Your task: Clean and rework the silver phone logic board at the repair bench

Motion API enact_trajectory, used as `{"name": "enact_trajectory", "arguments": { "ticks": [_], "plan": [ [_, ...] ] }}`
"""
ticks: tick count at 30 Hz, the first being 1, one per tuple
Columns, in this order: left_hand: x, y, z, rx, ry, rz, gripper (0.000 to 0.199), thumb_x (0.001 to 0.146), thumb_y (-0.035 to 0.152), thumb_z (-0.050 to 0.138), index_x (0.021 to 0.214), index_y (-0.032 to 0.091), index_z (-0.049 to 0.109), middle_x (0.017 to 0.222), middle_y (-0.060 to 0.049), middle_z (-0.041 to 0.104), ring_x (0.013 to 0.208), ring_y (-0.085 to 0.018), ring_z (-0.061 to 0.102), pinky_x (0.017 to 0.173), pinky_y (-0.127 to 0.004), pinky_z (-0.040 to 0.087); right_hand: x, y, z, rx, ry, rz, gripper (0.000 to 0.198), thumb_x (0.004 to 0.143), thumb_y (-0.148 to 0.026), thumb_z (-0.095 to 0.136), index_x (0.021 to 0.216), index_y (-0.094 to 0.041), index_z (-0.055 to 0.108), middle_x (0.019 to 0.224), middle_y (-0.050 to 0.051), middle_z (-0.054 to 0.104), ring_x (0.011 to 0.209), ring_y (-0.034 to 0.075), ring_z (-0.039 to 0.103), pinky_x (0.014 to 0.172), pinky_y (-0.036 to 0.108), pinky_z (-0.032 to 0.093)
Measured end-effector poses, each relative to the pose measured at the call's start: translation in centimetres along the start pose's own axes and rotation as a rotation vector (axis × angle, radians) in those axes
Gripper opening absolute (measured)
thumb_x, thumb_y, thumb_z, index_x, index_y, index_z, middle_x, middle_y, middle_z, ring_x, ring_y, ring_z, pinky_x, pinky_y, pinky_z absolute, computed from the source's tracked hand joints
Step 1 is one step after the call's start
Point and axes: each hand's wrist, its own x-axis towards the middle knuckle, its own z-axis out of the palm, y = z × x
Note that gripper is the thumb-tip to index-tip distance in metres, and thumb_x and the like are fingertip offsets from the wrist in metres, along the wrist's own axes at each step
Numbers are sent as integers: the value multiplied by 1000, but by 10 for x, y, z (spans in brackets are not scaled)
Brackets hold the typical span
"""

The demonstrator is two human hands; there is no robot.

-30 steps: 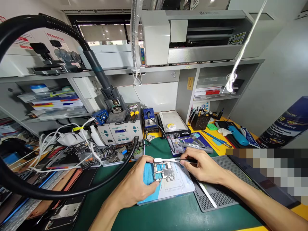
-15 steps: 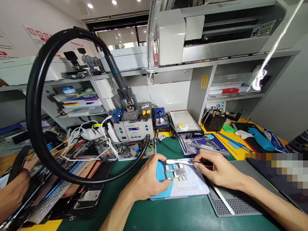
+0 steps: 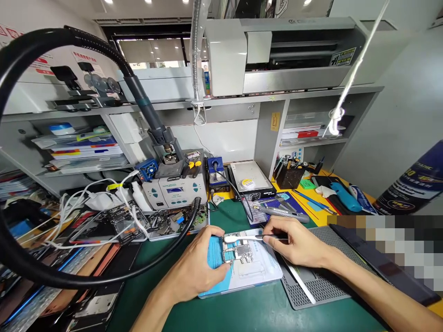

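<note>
A phone circuit board (image 3: pixel 243 251) lies flat on a blue-and-white package (image 3: pixel 263 272). My left hand (image 3: pixel 197 263) holds the board at its left side, forefinger at the upper corner and thumb at the lower one. From the right, my right hand (image 3: pixel 290 242) pinches a slender dark-handled tool with a thick white end (image 3: pixel 238 238). That white end lies across the board's upper part, close to my left fingertips. Whether it is a swab or wrapped tweezers, I cannot make out.
Behind stand a hot-air station (image 3: pixel 175 191), a soldering-iron stand (image 3: pixel 217 173) and a flat heating plate (image 3: pixel 251 177). A black hose (image 3: pixel 166 263) loops across the left. Phone parts (image 3: pixel 100 304) crowd the left side. A grey mat (image 3: pixel 325 290) and spray can (image 3: pixel 411 180) are at right.
The view has shifted, and another person's hand at the far left is out of sight. The tool's white end has come from the board's upper edge down over its surface.
</note>
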Motion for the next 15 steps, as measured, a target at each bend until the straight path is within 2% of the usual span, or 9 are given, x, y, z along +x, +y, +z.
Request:
{"name": "enact_trajectory", "arguments": {
  "ticks": [4,8,12,15],
  "plan": [
    [0,5,-2,0,-32,-9,42,79,28,61,118,27,44,130,-5,52,119,-23,50,104,-36,37,-1,-1,0,-6,56,-2,15,92,-29,54,91,-19,64,86,3,65,75,17,58,68,29,43],
    [0,7,-3,8,-36,-26,43,79,28,61,119,27,44,131,-6,52,121,-24,49,105,-37,36,-2,-3,1,2,0,-15,13,90,-28,55,89,-20,64,82,2,63,69,15,54,61,27,40],
    [1,9,-4,10,-39,-20,42,80,27,59,118,27,44,129,-5,53,120,-23,50,104,-36,38,-2,-4,2,12,52,-10,13,91,-28,54,90,-20,64,85,2,64,74,16,56,66,28,42],
    [1,10,-3,13,-38,-20,42,79,27,59,118,27,44,132,-5,52,122,-23,49,106,-37,36,-2,-5,2,12,-3,-15,12,90,-27,55,87,-20,64,82,2,63,70,16,55,62,27,41]
  ]
}}
